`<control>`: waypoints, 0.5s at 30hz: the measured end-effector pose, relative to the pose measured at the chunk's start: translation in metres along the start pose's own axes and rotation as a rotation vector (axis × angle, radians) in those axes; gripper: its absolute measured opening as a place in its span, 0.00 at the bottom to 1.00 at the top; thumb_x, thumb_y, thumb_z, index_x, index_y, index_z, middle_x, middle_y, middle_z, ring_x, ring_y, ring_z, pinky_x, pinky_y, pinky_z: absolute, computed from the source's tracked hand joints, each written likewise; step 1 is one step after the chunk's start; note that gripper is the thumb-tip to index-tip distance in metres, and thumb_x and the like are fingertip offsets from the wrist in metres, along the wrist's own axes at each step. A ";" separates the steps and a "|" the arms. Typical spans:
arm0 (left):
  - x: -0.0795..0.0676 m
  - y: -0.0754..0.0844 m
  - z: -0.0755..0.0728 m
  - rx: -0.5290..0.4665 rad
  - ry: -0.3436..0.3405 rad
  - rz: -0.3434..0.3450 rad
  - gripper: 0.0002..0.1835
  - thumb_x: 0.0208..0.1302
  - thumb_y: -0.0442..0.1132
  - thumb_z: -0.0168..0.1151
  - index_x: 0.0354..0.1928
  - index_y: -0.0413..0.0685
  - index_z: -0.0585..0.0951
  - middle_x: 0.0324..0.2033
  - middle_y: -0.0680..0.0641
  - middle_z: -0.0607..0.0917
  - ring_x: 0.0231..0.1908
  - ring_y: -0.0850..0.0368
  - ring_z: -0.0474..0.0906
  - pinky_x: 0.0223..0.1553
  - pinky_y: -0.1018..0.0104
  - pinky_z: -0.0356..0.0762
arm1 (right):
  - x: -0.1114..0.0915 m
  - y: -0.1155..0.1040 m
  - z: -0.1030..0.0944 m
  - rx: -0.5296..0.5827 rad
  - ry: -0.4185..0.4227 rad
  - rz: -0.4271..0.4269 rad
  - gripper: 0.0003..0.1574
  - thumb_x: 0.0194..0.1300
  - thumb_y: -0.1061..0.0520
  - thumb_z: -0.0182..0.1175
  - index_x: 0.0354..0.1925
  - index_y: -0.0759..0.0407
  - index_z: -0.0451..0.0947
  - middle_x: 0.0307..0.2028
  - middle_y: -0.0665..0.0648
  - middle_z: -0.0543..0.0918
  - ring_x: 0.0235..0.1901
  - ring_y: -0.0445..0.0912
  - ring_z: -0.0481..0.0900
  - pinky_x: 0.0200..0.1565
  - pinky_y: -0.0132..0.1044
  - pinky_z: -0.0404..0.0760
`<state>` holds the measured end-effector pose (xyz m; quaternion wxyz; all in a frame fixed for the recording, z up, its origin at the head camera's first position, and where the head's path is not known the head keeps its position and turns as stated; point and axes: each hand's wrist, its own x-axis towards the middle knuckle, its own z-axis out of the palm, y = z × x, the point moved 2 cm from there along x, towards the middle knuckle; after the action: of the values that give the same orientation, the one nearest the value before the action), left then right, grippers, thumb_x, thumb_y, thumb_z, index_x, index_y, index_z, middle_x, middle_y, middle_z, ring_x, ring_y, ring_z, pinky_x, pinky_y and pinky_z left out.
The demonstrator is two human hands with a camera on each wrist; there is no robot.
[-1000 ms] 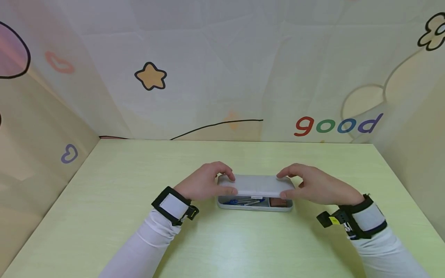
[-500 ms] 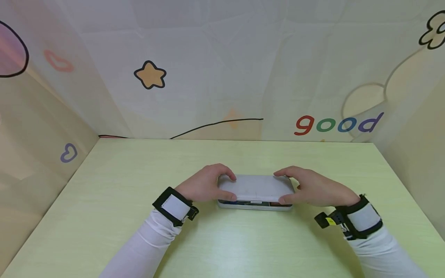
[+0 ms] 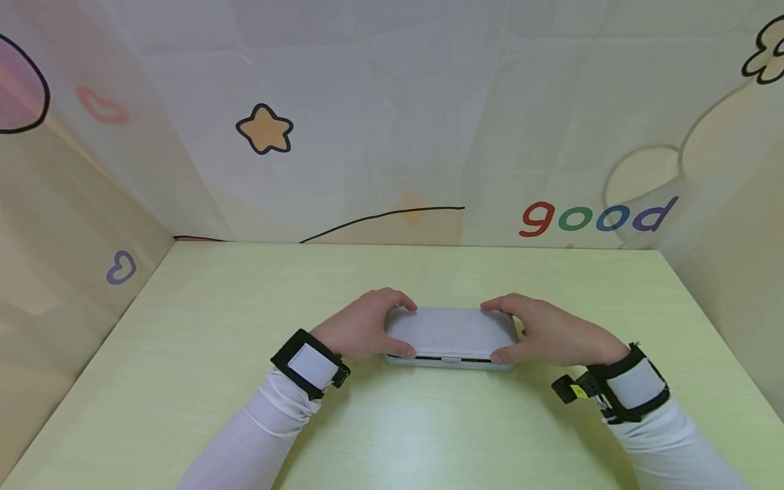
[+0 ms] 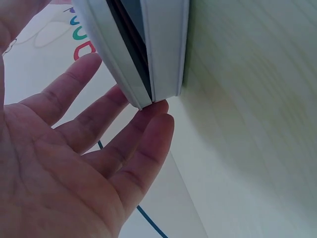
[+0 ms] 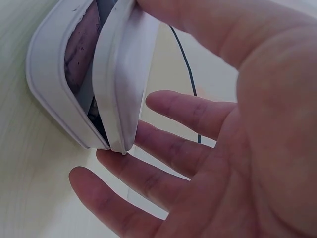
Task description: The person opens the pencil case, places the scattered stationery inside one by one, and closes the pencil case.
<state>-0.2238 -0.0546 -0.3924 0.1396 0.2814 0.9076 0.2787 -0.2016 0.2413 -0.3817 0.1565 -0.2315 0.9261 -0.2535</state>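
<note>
A pale grey pencil case (image 3: 422, 363) lies on the table, its lid (image 3: 452, 330) lowered almost onto the base with a thin dark gap along the front. My left hand (image 3: 363, 325) holds the lid's left end, thumb at the front edge and fingers at the back. At the other end, my right hand (image 3: 554, 332) grips the lid the same way. The left wrist view shows the gap narrowing toward the hinge side. Through the gap in the right wrist view, a reddish-brown block (image 5: 83, 44) shows inside; most other contents are hidden by the lid.
The light wooden table (image 3: 245, 292) extends around the case. Behind it stands a pale cloth backdrop (image 3: 380, 122) printed with a star and the word "good", and cloth walls rise on both sides.
The lid has come down toward the base, lowered by both hands. Pens and the brown block, visible in the head view a second ago, are now covered there.
</note>
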 end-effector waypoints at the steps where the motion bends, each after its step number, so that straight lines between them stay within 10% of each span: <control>1: 0.000 0.000 0.000 0.002 0.000 -0.002 0.36 0.49 0.53 0.78 0.60 0.50 0.77 0.55 0.53 0.77 0.53 0.57 0.72 0.56 0.66 0.69 | 0.000 -0.001 0.000 -0.007 0.003 -0.004 0.52 0.54 0.36 0.72 0.69 0.56 0.68 0.62 0.55 0.74 0.55 0.50 0.72 0.56 0.48 0.75; 15: 0.001 -0.001 0.004 0.052 0.006 0.023 0.36 0.49 0.53 0.78 0.60 0.50 0.77 0.57 0.52 0.76 0.57 0.56 0.69 0.60 0.65 0.66 | 0.003 -0.002 0.006 -0.063 0.010 -0.005 0.55 0.52 0.37 0.74 0.70 0.58 0.66 0.64 0.57 0.72 0.59 0.51 0.71 0.60 0.51 0.71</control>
<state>-0.2236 -0.0525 -0.3958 0.1260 0.2946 0.9116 0.2575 -0.2012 0.2355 -0.3860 0.1441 -0.2372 0.9339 -0.2255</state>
